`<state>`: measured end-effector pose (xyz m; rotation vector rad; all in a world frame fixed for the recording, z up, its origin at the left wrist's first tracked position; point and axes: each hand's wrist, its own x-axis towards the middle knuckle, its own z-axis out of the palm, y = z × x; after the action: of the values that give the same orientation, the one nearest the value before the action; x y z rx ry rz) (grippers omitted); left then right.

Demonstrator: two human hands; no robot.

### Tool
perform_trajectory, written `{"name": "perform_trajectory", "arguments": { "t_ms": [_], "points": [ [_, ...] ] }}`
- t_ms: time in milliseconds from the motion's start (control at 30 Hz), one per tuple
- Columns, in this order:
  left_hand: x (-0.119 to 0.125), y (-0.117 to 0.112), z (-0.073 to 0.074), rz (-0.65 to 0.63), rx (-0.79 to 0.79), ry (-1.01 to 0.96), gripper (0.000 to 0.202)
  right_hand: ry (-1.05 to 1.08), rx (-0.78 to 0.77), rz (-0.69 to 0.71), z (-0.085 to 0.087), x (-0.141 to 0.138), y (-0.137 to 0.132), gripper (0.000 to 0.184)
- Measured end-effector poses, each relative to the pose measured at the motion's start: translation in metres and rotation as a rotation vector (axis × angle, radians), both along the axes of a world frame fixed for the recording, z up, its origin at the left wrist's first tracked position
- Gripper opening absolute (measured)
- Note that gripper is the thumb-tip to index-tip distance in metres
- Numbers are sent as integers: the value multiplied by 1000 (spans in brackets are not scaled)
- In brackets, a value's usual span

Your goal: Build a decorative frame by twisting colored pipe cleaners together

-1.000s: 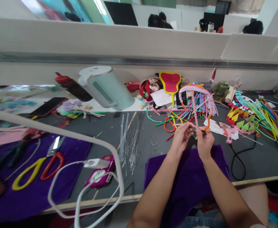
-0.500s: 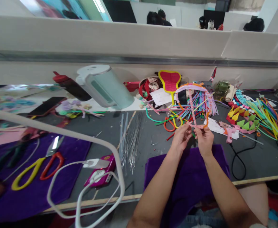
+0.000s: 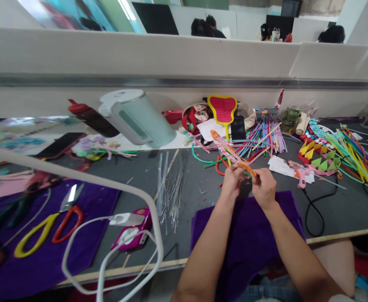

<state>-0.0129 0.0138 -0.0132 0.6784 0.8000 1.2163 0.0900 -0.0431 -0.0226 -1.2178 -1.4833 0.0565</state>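
- Cloth [image 3: 250, 235], purple, lies over the near edge of the counter [image 3: 198, 172].
- Left hand [image 3: 232, 181] and right hand [image 3: 265, 186] both grip the pink-and-orange pipe-cleaner frame [image 3: 226, 147], tilted above the counter.
- Its wrapping looks largely done; whether the gripped end is fastened, I cannot tell.
- Beyond, multicoloured pipe cleaners [image 3: 272, 132] lie unattached.

Pink-and-orange piece [image 3: 224, 147], partly behind fingers [image 3: 262, 177]

There are the wearer's two hands [image 3: 232, 182] [image 3: 265, 188], two purple cloths [image 3: 45, 268] [image 3: 245, 235], one kettle [image 3: 143, 119].
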Motion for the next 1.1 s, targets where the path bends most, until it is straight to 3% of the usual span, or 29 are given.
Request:
{"name": "perform_trajectory", "arguments": {
  "t_ms": [167, 300, 433, 567, 800, 967, 1100],
  "points": [
    [2, -4, 5, -115, -116, -125, 27, 561, -202, 46, 3, -4, 2, 19],
    [5, -7, 4, -165, -170, -236, 29, 1062, -353, 214, 7, -5, 7, 25],
    [6, -8, 3, -203, -157, -306, 29, 1223, -414, 300, 9, -4, 10, 25],
    [7, -9, 8, -185, -99, -252, 28, 1019, -324, 182, 7, -5, 8, 23],
    [14, -15, 10, -40, 49, -152, 22, 303, -81, -43, 1, -6, -1, 13],
    [18, -12, 3, 121, 145, -24, 23, -65, 84, -45, -5, -6, -2, 9],
    [19, -11, 1, 233, 224, 75, 33, -201, 140, -60, -7, -7, -2, 11]
  ]
}}
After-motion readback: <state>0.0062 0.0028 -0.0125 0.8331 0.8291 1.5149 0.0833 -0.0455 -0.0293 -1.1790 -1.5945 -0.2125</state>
